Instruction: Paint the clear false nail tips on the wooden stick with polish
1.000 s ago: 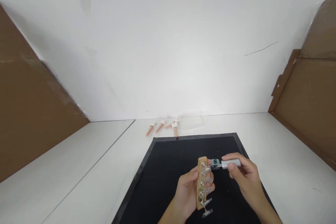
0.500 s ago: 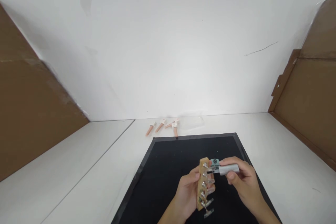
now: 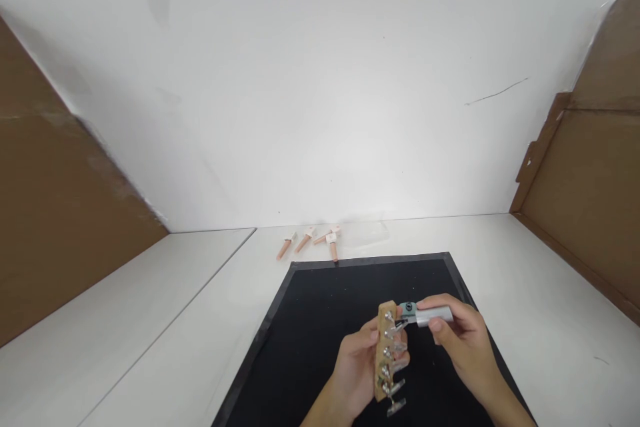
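My left hand grips a narrow wooden block with several small metal fittings and clear tips along its right side. My right hand holds a small silver cylinder-shaped tool between thumb and fingers. A grey-green piece with a dark round mark sits at the tool's left end, and the tool's dark narrow tip meets a clear tip near the upper part of the block. Both hands are above the black mat; the left fingertips are partly hidden behind the block.
A black mat with a grey border lies on the white table. Beyond its far edge are several pink bottles with white labels and a clear plastic piece. Cardboard panels stand left and right before a white wall.
The silver tool in my right hand has shifted slightly up and left, its left end now tilted a little lower. The wooden block has barely moved.
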Tool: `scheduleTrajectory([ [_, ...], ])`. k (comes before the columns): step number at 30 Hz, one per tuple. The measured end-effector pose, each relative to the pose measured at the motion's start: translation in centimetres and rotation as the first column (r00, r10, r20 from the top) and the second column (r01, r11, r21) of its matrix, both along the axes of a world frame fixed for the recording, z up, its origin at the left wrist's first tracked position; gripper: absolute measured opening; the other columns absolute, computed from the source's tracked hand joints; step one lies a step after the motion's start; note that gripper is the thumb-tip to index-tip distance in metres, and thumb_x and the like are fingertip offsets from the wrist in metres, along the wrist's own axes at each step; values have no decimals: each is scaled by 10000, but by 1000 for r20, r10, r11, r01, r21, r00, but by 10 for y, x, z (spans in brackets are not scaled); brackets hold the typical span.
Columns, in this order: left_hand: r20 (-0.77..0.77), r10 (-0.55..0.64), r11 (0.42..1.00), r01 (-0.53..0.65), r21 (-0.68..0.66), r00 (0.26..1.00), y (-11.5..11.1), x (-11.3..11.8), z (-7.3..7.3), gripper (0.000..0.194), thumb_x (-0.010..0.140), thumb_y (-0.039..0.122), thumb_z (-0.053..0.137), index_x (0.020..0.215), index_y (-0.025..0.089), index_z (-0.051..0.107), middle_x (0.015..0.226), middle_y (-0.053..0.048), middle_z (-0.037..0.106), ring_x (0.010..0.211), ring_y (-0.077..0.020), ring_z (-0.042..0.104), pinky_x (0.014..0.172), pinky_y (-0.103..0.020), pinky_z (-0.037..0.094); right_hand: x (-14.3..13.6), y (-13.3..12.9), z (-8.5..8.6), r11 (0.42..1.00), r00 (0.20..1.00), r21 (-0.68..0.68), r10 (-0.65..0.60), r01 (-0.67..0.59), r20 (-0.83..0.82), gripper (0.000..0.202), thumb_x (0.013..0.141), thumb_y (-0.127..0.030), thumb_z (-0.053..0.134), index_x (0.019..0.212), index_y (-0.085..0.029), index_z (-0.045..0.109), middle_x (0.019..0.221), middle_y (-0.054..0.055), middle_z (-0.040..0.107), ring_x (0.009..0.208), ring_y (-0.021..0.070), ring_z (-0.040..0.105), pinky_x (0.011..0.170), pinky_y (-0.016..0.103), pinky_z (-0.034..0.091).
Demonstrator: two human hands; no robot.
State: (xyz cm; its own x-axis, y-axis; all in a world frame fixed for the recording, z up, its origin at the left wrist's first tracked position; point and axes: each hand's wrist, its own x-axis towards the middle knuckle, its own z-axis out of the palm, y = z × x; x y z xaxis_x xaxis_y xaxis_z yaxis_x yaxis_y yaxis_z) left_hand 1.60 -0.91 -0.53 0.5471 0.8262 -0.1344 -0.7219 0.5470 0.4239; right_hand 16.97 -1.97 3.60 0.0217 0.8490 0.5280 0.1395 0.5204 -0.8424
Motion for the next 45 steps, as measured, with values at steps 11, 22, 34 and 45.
scheduleTrajectory([
  [11,10,14,1000,-14,-2,1000,-2,-1,4,368,488,216,729,824,69,704,560,-20,536,509,-91,442,505,-231,250,2,3,-2,999,999,-27,-45,45,7,297,806,-458,583,737,-194,701,471,-19,547,380,107,450,362,190,386],
  [22,5,25,1000,-25,16,1000,-2,-3,3,316,519,219,697,803,81,688,575,-17,522,518,-93,439,514,-238,247,2,2,-6,995,998,-84,-58,55,-31,338,800,-493,576,730,-186,699,468,-23,492,393,115,442,380,214,389],
  [34,16,24,1000,-24,15,1000,-2,-4,2,317,534,215,690,821,82,677,576,-16,524,517,-91,440,511,-235,255,2,2,-12,993,995,-108,-49,39,-84,307,806,-465,582,753,-187,700,476,-29,476,397,109,418,384,212,380],
  [45,2,25,1000,-25,10,1000,-1,-3,3,319,536,214,688,825,79,668,576,-10,504,516,-89,439,506,-234,246,3,2,-8,994,996,-109,-25,16,-89,318,796,-480,591,744,-185,699,469,-22,510,384,106,444,370,203,385],
])
